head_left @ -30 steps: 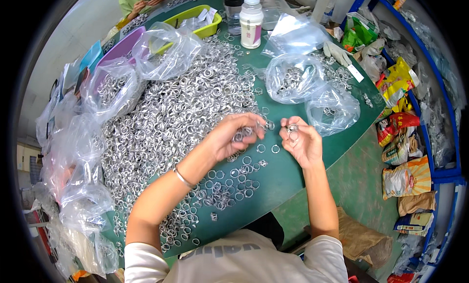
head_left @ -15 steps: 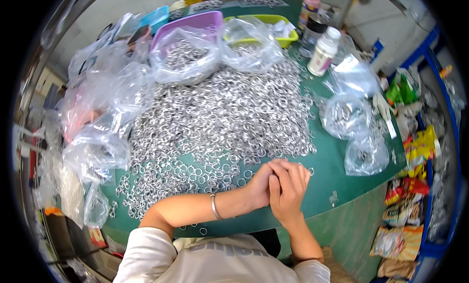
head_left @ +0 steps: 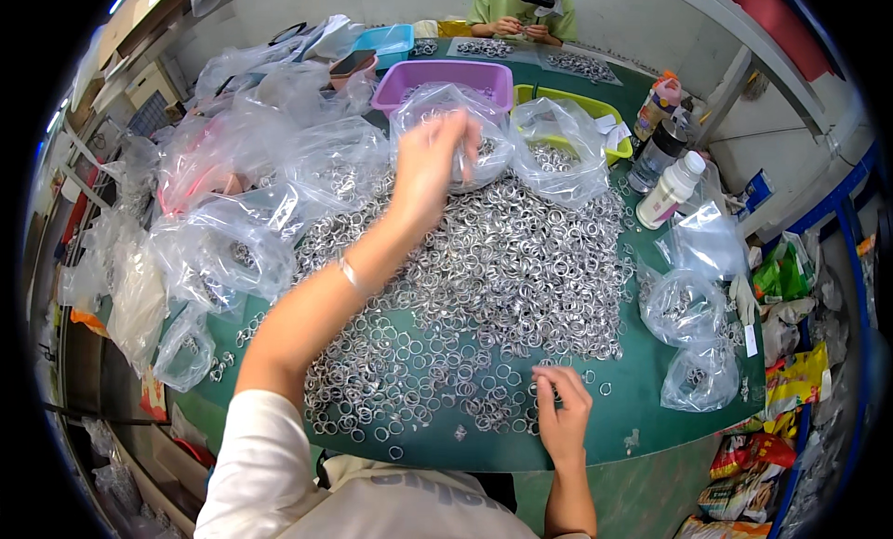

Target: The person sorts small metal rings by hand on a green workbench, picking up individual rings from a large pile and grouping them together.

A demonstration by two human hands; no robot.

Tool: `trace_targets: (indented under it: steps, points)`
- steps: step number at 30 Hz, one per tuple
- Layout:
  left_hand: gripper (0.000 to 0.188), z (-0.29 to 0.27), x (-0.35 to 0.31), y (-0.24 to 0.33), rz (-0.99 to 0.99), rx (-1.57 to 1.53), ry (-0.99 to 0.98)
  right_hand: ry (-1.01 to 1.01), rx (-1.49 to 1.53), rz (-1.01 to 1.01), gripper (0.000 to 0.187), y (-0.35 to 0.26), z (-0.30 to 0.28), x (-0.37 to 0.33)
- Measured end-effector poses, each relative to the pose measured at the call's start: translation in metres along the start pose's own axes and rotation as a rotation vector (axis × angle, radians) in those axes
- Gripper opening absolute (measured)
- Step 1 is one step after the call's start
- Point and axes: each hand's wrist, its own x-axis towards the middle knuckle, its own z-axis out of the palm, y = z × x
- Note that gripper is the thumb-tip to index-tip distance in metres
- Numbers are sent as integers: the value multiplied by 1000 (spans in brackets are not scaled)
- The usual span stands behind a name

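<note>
My left hand (head_left: 433,162) is raised over a clear plastic bag (head_left: 488,172) of metal rings, in front of the purple basin (head_left: 395,72). Motion smears its fingers, and whatever they hold cannot be made out. A silver bangle (head_left: 352,275) circles that wrist. Low over the near right part of the table, my right hand (head_left: 567,416) has thumb and fingertips drawn together beside loose rings; anything between them is too small to see. Between my arms lies a wide heap of silver metal rings (head_left: 530,260), thinning into scattered single rings (head_left: 395,367) near me.
Clear bags crowd the left (head_left: 209,251). A green basin (head_left: 605,111) and bottles (head_left: 672,190) stand behind the heap. Two small bags of rings (head_left: 684,306) lie at right. Across the table (head_left: 605,437), a person in green (head_left: 521,18) handles something small. Shelving with packets (head_left: 800,381) lines the right.
My hands were together in front of the heap; now they are apart. The left has moved far forward to the bag. The view has shifted up, showing more of the co-worker.
</note>
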Motion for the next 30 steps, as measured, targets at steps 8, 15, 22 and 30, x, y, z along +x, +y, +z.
trace_targets:
  steps: [8, 15, 22, 30]
  points:
    - [23, -49, 71, -28, 491, 1084, -245, -129, 15, -49, 13, 3, 8, 40]
    - [31, -63, 64, 1, 527, 1465, 114, 108, -255, -436, 29, -28, 58, 237]
    - [14, -80, 107, -3, 451, 1309, 95, 113, -711, -395, 7, -28, 83, 322]
    - [23, -71, 78, -3, 883, 1171, -140, 111, -604, -753, 26, -27, 80, 281]
